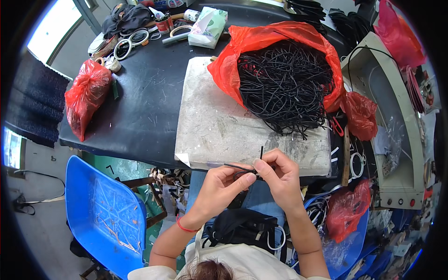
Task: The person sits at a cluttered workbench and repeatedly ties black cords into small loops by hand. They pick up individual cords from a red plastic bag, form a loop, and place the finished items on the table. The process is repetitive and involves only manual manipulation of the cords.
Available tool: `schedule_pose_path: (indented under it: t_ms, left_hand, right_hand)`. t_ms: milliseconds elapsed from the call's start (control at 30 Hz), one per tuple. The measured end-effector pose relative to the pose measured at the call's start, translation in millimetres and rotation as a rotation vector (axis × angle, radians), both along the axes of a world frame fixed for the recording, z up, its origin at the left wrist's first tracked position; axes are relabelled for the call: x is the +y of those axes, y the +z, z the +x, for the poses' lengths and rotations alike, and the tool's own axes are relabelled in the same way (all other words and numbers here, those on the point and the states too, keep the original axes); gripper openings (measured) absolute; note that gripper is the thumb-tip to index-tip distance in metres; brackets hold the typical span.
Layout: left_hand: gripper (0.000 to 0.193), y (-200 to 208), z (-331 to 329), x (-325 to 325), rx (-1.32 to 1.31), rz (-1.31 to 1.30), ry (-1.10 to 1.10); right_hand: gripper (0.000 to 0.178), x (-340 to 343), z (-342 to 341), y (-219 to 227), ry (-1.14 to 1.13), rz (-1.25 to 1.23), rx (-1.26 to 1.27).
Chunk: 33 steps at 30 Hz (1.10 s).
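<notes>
Both hands meet over the near edge of a pale worn board [210,126], at the middle of the view. My left hand [227,183] pinches a thin black cord [239,166] between thumb and fingers, and a red string circles that wrist. Thumb and fingers of my right hand [279,173] close on the same cord, one end of which sticks up past the fingertips. The cord crosses or loops between the hands; fingers hide just how. Beyond them, a red plastic bag [223,70] lies open on the board, with a tangled heap of black cords [289,84] spilling out.
A tied red bag [87,95] sits on the dark table [144,107] at left. Tape rolls [122,49] and a tissue pack [208,28] lie at the back. Blue bins stand low at left [105,210] and right [347,259]. A beige machine casing [401,154] borders the right.
</notes>
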<state>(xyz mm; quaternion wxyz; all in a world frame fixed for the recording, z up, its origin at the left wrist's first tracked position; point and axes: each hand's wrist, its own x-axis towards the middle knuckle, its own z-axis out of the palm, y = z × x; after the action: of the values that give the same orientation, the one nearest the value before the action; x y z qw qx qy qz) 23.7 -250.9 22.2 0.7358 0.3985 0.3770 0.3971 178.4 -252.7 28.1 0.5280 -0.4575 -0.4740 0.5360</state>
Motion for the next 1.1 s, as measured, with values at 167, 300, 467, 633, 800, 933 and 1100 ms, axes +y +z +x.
schedule_pose_path:
  t_ms: [167,300,467,633,800,933,1100]
  left_hand:
    - [0.02,-11,4,-4,0.048,0.201,0.032]
    - [0.019,-15,8,-11,0.137,0.263,0.079]
    - [0.02,-6,-2,-3,0.019,-0.025,0.055]
    - [0.022,-5,-3,-1,0.008,0.01,0.04]
    - [0.021,-2,-1,-6,-0.14,-0.068,0.048]
    - [0.02,0,-1,-6,-0.209,-0.146,0.039]
    - [0.02,-4,-3,-5,-0.294,-0.164,0.022]
  right_hand:
    - [0.015,-5,-7,-4,-0.143,-0.036,0.03]
    - [0.016,-1,-8,-8,-0.192,-0.101,0.026]
    - [0.012,2,-7,10,-0.121,-0.189,-0.037]
    - [0.012,-7,7,6,0.026,-0.14,-0.089]
    - [0.015,-12,4,0,0.043,-0.14,0.027]
    - [0.015,-13,0,0,0.034,-0.141,0.113]
    - [0.015,-14,-2,0,0.02,-0.146,0.147]
